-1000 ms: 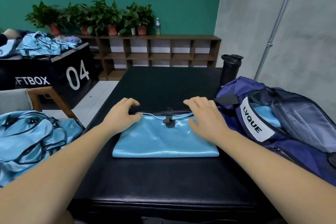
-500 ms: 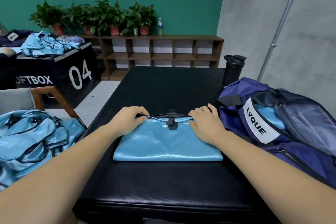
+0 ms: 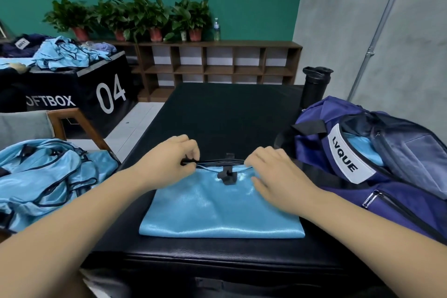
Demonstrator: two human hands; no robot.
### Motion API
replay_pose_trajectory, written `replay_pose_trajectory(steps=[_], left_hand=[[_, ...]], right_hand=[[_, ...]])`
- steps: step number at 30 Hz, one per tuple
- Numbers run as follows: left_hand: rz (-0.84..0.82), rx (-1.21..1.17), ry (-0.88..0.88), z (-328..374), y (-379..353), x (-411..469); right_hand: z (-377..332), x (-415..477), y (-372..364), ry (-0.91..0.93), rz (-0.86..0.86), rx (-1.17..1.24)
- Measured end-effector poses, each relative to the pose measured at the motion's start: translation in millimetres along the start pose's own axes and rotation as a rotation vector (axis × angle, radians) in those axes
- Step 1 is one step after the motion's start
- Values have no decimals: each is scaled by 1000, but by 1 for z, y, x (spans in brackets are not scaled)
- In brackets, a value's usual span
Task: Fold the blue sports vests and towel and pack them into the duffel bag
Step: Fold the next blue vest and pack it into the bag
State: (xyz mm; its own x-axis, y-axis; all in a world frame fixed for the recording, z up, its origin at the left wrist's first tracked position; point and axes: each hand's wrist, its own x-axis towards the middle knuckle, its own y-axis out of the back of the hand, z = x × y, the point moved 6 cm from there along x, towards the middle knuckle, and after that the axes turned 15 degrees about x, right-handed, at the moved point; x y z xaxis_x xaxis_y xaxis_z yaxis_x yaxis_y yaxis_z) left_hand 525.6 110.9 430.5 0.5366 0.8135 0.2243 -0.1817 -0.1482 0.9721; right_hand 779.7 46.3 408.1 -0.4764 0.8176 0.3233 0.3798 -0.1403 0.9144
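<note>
At frame centre the left hand point(image 3: 167, 162) pinches and the right hand point(image 3: 275, 172) grips the folded vest point(image 3: 217, 213) at its far edge, likely to halve it before packing it into the duffel bag point(image 3: 399, 191).

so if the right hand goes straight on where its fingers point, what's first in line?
Probably the black clip, midway along the far edge of the folded vest; the right hand points left along that edge. Beyond it, the left hand. Height unclear.

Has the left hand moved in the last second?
Yes: left hand slid right along the far edge of the folded vest toward the black clip, now pinching the trim.
</note>
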Motion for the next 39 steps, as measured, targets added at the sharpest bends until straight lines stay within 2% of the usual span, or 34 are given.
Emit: replay_pose_trajectory(steps=[5, 13, 17, 20, 22, 26, 29, 32, 35, 37, 39], left_hand=[[-178, -117, -163, 49, -12, -20], [-93, -128, -204, 59, -47, -12], [-177, -70, -96, 44, -50, -8], [-302, -59, -20, 30, -60, -10], [-328, -70, 2, 23, -61, -11], [-260, -89, 52, 3, -46, -9], [-141, -57, 122, -18, -22, -11], [-80, -65, 282, -45, -6, -20], [-263, 2, 501, -69, -8, -36], [-427, 70, 561, -75, -12, -46], [-508, 49, 574, -72, -17, -53]], right_hand=[[-23, -7, -21, 85, -131, 87], [-22, 0, -38, 70, -139, 102], [-10, 4, -42, -34, -115, 59], [-1, 2, -49, -104, -180, 56], [1, 1, -51, -124, -219, 92], [0, 1, -48, -101, -212, 91], [-4, 0, -43, -63, -189, 92], [-9, -1, -34, -25, -176, 135], [-13, -4, -25, 6, -177, 195], [-15, -6, -20, 20, -179, 226], [-17, -7, -17, 27, -186, 253]])
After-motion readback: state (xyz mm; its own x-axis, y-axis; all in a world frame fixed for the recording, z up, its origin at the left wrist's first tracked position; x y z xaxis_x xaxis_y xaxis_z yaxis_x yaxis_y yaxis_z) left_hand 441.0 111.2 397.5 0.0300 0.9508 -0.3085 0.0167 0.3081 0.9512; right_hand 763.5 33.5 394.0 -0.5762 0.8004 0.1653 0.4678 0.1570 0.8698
